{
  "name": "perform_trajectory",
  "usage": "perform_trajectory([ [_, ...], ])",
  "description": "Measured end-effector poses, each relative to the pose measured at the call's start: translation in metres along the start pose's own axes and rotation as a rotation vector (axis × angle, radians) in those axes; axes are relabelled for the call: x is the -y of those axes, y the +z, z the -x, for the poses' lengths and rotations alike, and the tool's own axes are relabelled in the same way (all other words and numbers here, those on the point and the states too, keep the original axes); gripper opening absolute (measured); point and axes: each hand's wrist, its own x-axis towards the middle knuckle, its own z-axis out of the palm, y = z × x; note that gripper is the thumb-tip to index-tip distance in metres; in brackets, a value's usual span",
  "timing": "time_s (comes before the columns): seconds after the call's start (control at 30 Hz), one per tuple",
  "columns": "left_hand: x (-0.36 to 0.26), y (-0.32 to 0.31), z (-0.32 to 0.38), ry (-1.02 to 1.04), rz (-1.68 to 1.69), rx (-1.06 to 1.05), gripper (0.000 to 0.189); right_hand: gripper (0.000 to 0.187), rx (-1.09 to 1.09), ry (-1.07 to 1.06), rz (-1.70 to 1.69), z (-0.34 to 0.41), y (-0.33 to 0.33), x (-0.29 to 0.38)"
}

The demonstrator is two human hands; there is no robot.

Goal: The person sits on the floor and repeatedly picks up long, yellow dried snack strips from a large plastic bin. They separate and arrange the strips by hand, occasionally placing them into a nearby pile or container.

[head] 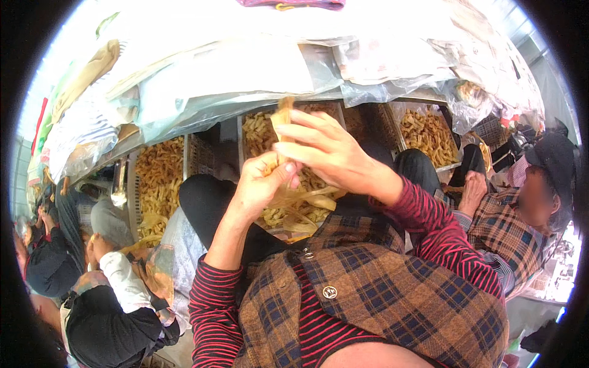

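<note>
My left hand (260, 184) pinches a soft yellow-brown strip (281, 122) between its thumb and fingers. The strip stands up past the fingertips, and its upper end is blurred. From the right, my right hand (333, 154) meets the left, its fingers lying across the strip and its thumb partly hidden. Under both hands, a crate of short knotted-looking yellow pieces (276, 216) sits between my knees. Longer limp yellow strips (303, 198) lie over these pieces.
A work table (221, 69) covered in cloth and clear plastic sheeting spans the far side. More filled crates stand to the left (161, 170) and right (428, 138). Seated people (110, 317) work close on my left; another person (501, 221) sits on my right.
</note>
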Motion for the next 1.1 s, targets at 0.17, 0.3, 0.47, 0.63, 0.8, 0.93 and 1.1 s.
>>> perform_trajectory([
  [0.17, -0.007, -0.008, 0.008, -0.254, -0.090, 0.177, 0.017, 0.013, 0.257, 0.131, -0.177, 0.015, -0.003, -0.028],
  [0.3, -0.018, -0.010, 0.007, -0.184, -0.370, 0.261, 0.028, 0.014, 0.254, 0.686, -0.639, 0.030, -0.001, -0.013],
  [0.47, -0.005, 0.013, 0.003, -0.212, 0.085, 0.036, 0.043, 0.022, 0.300, 0.728, -0.827, 0.031, 0.006, -0.002],
  [0.63, -0.001, -0.007, 0.010, -0.244, 0.096, 0.000, 0.021, 0.021, 0.476, 1.015, -1.159, 0.034, -0.015, -0.002],
  [0.8, 0.041, 0.016, 0.006, -0.205, 0.382, -0.398, 0.012, 0.022, 0.074, 1.184, -1.707, 0.029, 0.011, 0.035],
  [0.93, 0.069, 0.025, 0.005, -0.090, 0.226, -0.585, 0.010, 0.028, 0.078, 1.184, -1.661, 0.038, 0.026, 0.042],
  [1.1, 0.064, 0.032, 0.017, 0.144, -0.332, -0.368, 0.019, 0.027, 0.055, 1.235, -1.423, 0.041, 0.028, 0.047],
])
